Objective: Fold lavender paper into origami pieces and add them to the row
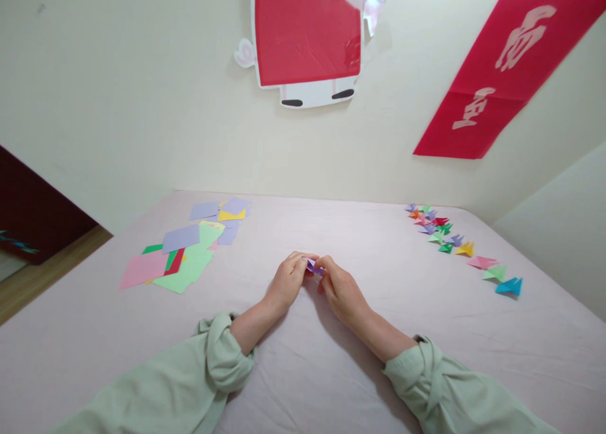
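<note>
Between my two hands is a small piece of folded purple paper (312, 266), partly covered by the fingers. My left hand (290, 278) pinches its left side between thumb and fingers. From the other side my right hand (339, 287) grips its right edge, thumb and index finger closed on it. Both hands are just above the pale pink cloth (303, 371) of the table. The exact folded shape of the paper is hidden by the fingertips.
To the left lie loose coloured paper sheets (189, 270), overlapping. On the right, several folded paper figures (464, 250) form a slanting line, with a blue one (510, 287) nearest. Behind the table rises a wall (303, 156) bearing a red hanging (502, 74) and a red-and-white cutout (307, 36).
</note>
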A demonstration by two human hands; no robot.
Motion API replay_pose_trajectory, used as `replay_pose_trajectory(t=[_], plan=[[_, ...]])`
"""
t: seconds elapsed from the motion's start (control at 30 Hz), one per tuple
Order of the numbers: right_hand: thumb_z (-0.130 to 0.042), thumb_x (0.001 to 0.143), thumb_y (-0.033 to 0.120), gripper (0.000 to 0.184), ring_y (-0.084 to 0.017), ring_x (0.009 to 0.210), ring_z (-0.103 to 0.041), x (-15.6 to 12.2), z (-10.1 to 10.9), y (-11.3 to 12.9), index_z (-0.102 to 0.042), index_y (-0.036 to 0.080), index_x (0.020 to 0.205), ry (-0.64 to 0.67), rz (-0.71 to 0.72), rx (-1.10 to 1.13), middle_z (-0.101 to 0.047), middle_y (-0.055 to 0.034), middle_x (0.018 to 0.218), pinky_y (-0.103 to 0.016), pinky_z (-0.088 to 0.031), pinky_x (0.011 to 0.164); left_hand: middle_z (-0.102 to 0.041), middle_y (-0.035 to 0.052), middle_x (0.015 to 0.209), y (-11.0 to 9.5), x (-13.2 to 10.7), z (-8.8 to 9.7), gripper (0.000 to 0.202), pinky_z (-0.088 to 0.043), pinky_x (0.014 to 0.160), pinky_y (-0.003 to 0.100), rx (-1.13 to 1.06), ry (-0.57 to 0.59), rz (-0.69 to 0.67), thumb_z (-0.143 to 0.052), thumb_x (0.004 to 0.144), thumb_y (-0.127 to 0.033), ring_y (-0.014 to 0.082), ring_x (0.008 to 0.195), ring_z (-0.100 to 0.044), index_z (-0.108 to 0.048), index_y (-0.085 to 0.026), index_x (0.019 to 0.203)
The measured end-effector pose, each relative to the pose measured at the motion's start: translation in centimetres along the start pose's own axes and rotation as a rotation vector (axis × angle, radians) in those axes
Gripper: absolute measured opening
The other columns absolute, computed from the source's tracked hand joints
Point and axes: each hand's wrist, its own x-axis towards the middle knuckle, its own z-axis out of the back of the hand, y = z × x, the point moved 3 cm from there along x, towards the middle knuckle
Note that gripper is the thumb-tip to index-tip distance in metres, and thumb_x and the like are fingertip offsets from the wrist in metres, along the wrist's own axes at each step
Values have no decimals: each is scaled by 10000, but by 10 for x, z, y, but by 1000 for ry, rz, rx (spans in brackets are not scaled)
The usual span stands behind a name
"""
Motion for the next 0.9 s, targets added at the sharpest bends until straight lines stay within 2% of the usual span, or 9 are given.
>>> replay_pose_trajectory(t=[0.17,0.3,0.47,0.6,0.67,0.77,0.9], plan=[[-339,867,111,257,-166,664,-569,1,0,0,-511,223,1022,-2,-17,9,-599,4,723,-264,-409,667,-678,80,1038,-1,-2,-2,249,-505,851,311,28,-5,19,-488,829,-211,185,958,-631,-653,-154,1006],[-368,894,164,199,-172,705,-581,1,0,3,-507,212,1028,-3,-28,14,-627,-21,814,-277,-413,686,-672,48,934,2,-2,-3,165,-494,824,311,19,-41,27,-543,828,-256,174,883,-631,-608,-165,948],[-388,936,273,135,-173,623,-571,1,0,2,-502,218,983,-13,-92,32,-600,10,690,-275,-400,626,-646,21,861,5,-1,-3,97,-484,783,295,8,-82,11,-539,835,-244,155,814,-618,-582,-173,886],[-434,931,339,111,-163,546,-572,1,0,-1,-443,228,935,-42,-158,172,-570,46,605,-262,-402,566,-639,13,877,3,-2,-4,79,-486,760,271,-29,-61,-10,-543,843,-239,137,803,-618,-570,-175,881],[-468,915,348,132,-155,543,-583,2,1,-1,-430,228,956,-65,-175,226,-598,38,665,-257,-409,549,-635,9,876,1,-3,-6,69,-489,747,257,-48,-36,-22,-548,848,-241,131,801,-622,-564,-178,871],[-482,898,318,131,-135,573,-587,4,3,1,-452,223,984,-70,-138,236,-633,4,830,-254,-419,557,-629,5,877,0,-4,-8,55,-492,732,248,-83,9,-47,-551,851,-234,126,788,-622,-554,-182,869],[-476,896,300,99,-128,551,-546,4,4,2,-495,218,948,-57,-118,190,-604,22,754,-249,-395,542,-615,10,891,-1,-4,-7,40,-492,744,259,-54,-4,-77,-565,835,-206,131,797,-611,-558,-185,868]])
